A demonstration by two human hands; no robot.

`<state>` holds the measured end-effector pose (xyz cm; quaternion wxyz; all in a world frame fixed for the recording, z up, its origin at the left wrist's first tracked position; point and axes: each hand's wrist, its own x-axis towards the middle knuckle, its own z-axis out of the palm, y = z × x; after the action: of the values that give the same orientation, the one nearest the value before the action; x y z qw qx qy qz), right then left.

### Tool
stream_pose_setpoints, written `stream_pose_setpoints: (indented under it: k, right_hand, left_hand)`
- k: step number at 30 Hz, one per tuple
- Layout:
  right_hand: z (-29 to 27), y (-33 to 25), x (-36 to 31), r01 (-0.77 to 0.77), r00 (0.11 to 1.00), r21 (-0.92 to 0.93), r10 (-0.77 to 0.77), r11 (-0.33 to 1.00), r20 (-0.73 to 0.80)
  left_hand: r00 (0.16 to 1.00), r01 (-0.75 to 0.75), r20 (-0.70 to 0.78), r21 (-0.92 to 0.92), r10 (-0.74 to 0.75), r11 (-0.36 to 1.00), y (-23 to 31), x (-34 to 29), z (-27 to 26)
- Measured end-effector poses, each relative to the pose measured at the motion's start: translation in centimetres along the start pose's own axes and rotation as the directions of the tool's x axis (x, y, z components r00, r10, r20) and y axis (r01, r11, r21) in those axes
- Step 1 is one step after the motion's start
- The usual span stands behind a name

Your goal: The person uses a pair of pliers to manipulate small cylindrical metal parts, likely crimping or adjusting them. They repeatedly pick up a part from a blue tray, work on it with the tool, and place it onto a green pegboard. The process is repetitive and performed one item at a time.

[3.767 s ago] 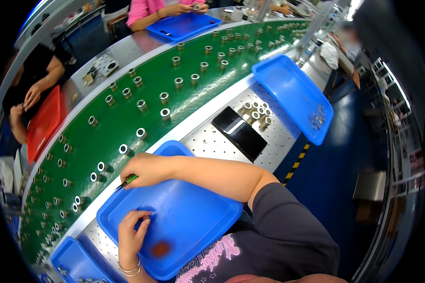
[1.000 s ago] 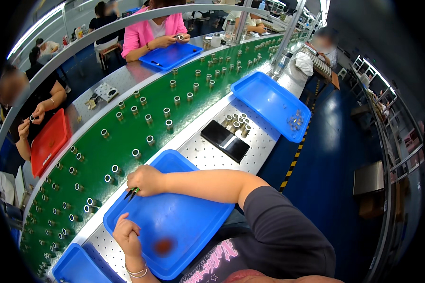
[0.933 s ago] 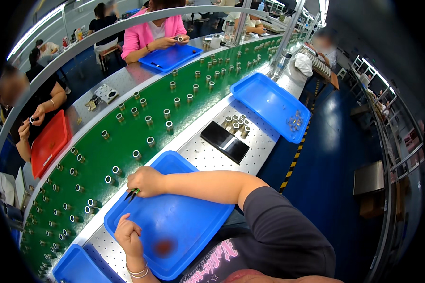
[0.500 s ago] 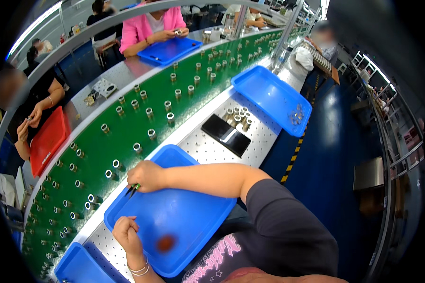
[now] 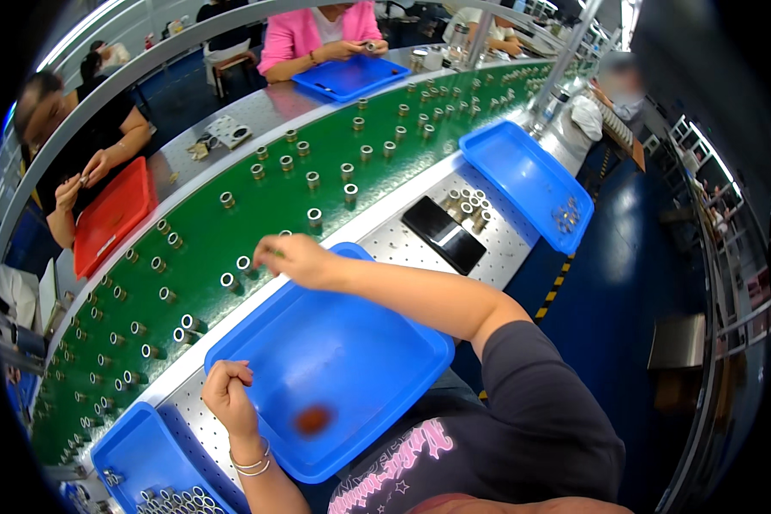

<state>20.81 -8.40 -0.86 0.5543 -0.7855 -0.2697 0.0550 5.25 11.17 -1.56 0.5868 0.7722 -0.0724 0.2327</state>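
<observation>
Green belting [image 5: 201, 248] curves past the metal tabletop [image 5: 387, 242]. Leftmost, the left hand [image 5: 231, 396] curls over the edge of the blue tray [image 5: 351, 343]. Next, on the belting, an upright metal sleeve [image 5: 248, 270] looks rigid, smooth, probably slippery, best taken round its sides. Just beside it, the right hand [image 5: 295, 259] bends its fingers. I cannot tell whether either grip is clamped.

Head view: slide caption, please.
Right hand at the green conveyor bearing metal cylinders, left hand at a blue tray.

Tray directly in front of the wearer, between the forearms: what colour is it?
Blue. The tray shows best in the head view.
</observation>
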Motion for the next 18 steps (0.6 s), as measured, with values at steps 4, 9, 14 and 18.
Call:
stream_pose_setpoints:
  k: [4, 9, 14, 18]
  right_hand:
    - [-4.5, 1.1, 1.6, -0.047, 0.979, 0.139, 0.073, 0.989, -0.189]
    - [-11.1, 5.1, -0.1, -0.314, 0.875, -0.514, 0.032, 0.798, -0.484]
    - [-11.9, 7.9, -1.3, -0.482, 0.846, -0.625, 0.142, 0.613, -0.513]
    - [-11.1, 8.1, -0.8, -0.462, 0.817, -0.427, 0.185, 0.777, -0.547]
  left_hand:
    - [0.999, -0.033, -0.006, 0.059, 0.033, 0.998, 0.5, 0.0, -0.6]
    - [1.0, -0.008, -0.016, 0.123, 0.011, 0.992, 1.2, 0.2, -0.3]
    - [0.999, -0.046, 0.013, 0.147, 0.044, 0.988, 1.8, 0.3, 0.2]
    - [0.993, 0.022, 0.115, 0.109, -0.034, 0.994, 1.7, 0.4, 0.1]
